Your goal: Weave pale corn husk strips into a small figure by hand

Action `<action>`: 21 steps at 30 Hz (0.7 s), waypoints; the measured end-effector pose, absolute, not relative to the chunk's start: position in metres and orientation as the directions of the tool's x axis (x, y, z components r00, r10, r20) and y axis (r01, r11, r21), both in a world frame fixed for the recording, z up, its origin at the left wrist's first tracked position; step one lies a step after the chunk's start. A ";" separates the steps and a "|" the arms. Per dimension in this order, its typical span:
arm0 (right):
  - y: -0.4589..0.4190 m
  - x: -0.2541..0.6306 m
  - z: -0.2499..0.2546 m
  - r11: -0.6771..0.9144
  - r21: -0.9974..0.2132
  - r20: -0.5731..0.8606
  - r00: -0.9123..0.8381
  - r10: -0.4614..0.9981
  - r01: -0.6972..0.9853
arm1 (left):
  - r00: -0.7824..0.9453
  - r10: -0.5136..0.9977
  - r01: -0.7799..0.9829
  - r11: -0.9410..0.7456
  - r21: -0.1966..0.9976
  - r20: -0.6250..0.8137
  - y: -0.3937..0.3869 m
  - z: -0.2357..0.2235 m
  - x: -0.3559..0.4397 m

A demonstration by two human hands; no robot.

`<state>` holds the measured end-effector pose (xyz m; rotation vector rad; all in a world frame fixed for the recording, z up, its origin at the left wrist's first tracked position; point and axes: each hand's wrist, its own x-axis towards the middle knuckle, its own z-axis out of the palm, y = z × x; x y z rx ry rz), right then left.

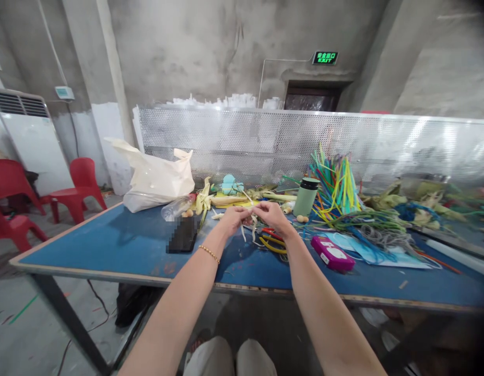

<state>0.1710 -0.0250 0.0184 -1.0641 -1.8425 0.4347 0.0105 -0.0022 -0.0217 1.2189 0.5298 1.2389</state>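
My left hand (234,218) and my right hand (271,215) meet above the middle of the blue table (140,245). Both are closed, with fingertips pinched on thin pale strips (254,225) that look like dried corn husk. The strip ends hang below the fingers and one pokes up above them. Exactly how the strips are joined or wrapped is too small to make out. Just under my right hand lie tools with red and yellow handles (273,243). Yellowish husk leaves (204,197) lie beyond my left hand.
A white bag (159,177), a clear bottle (177,208) and a dark phone (184,234) are on the left. Rightward stand a green flask (305,197), bundled colourful strips (341,183), a purple box (332,254) and coiled cords (382,230). A perforated metal panel (234,141) borders the back.
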 end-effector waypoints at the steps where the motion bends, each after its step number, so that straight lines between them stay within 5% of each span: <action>1: -0.025 0.171 0.018 0.562 -0.671 0.545 -0.192 0.816 0.484 | 0.310 0.906 -0.410 -0.146 0.900 0.288 -0.003 -0.021 0.010; 21: -0.020 0.171 0.016 0.572 -0.731 0.550 -0.176 0.816 0.372 | 0.301 0.904 -0.293 -0.217 0.931 0.305 -0.009 -0.016 0.007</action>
